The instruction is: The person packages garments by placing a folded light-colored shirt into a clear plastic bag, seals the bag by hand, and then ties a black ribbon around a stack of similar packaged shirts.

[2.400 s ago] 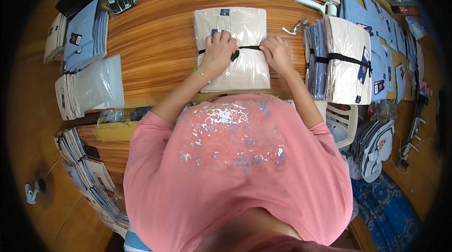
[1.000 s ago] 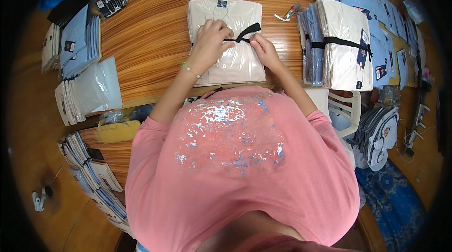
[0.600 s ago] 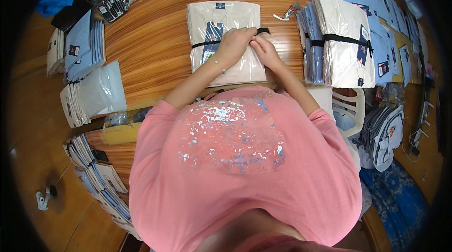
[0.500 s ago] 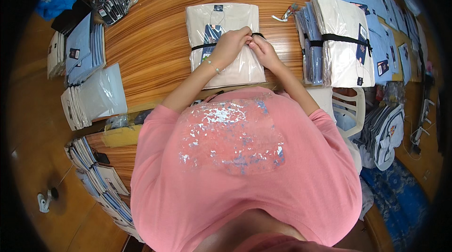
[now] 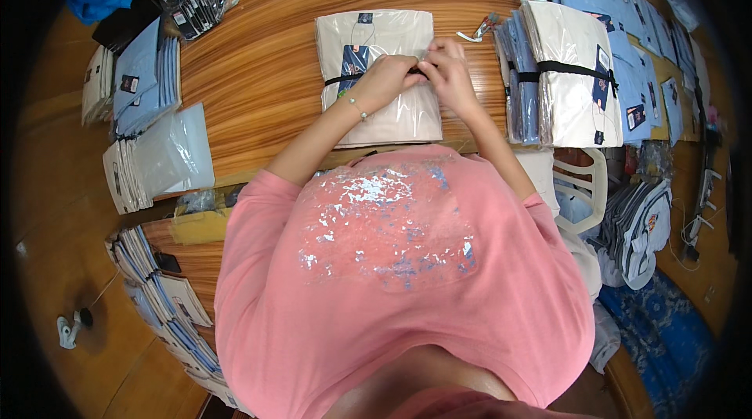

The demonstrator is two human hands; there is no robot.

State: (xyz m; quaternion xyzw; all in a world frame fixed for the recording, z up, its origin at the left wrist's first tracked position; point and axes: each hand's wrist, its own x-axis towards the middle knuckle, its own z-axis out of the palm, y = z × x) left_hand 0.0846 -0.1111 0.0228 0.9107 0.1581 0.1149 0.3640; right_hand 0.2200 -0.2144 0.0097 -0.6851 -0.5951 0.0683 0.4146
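A stack of cream folded garments in clear bags (image 5: 376,35) lies on the wooden table (image 5: 258,66) in front of me. A black band (image 5: 343,79) runs across the stack. My left hand (image 5: 385,78) and my right hand (image 5: 448,74) meet at the stack's right side, both pinching the band's ends where they come together. The knot itself is hidden under my fingers.
A tied bundle of cream and blue bagged garments (image 5: 568,82) stands to the right. Scissors (image 5: 479,29) lie beyond my hands. Piles of bagged blue and cream garments (image 5: 145,117) sit at the left, a white plastic chair (image 5: 580,192) at the right.
The band lay flat across the stack under both hands, then its loose end was lifted. Now both hands have come together at the right side, holding the band's ends.
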